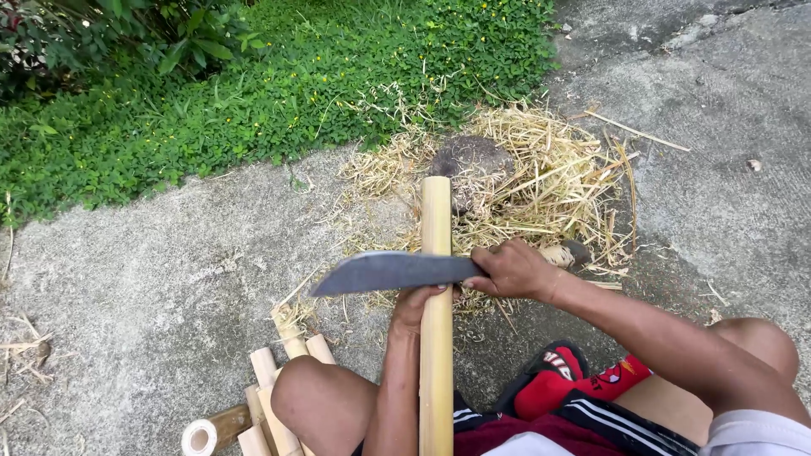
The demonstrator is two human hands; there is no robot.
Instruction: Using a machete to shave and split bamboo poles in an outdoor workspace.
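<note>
- A bamboo pole [436,253] is held upright-sloping from the lap out to the concrete ground [169,279], its far end resting at the straw pile [541,177].
- The left hand [416,306] is wrapped shut around the pole (just below the blade).
- The right hand [513,270] is closed tight on the handle of a knife [393,272], whose blade is laid across the pole.
- A slip is judged possible: the gripping fingers sit close under the edge and could be cut.
- Cut bamboo pieces [270,397] lie by the left knee [312,397], where the blade might glance.
</note>
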